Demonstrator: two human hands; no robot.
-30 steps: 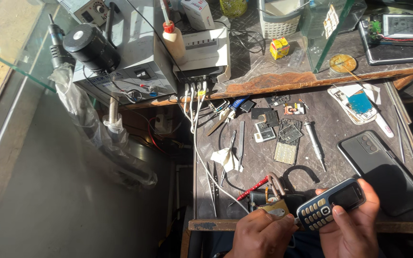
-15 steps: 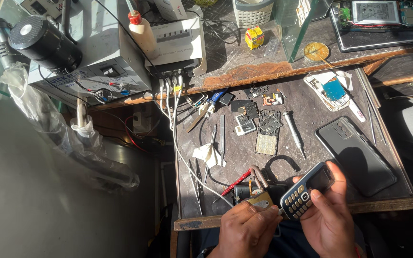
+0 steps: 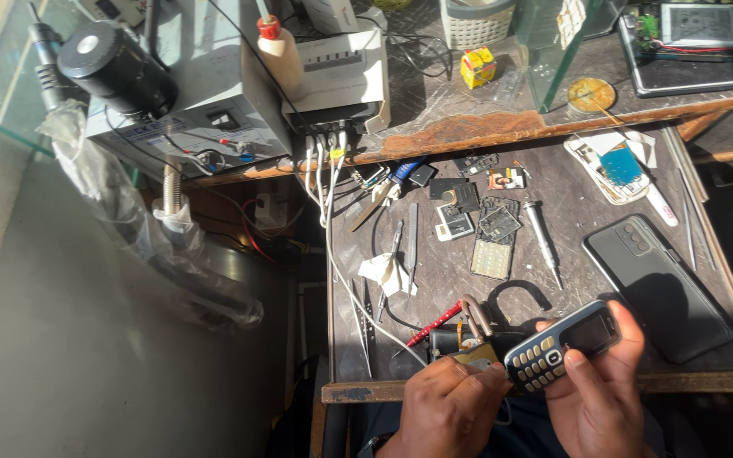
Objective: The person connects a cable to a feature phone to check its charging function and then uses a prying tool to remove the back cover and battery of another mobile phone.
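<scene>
My right hand (image 3: 597, 394) grips a small dark keypad phone (image 3: 563, 345), screen and keys facing up, over the workbench's near edge. My left hand (image 3: 451, 407) is closed right beside the phone's lower end, fingertips against it; whether it holds a small tool is hidden. Just above my left hand lies a brass padlock (image 3: 474, 335) with its shackle up, next to a red-handled tool (image 3: 434, 325).
A black smartphone (image 3: 657, 286) lies face down to the right. Screwdrivers, tweezers (image 3: 413, 246), a keypad sheet (image 3: 493, 257) and small phone parts litter the worn bench (image 3: 553, 212). White cables (image 3: 332, 220) hang from a grey power unit (image 3: 214, 102) on the upper shelf.
The view has shifted slightly. Both hands stay together at the bench's near edge with the keypad phone; its angle in my right hand has barely changed.
</scene>
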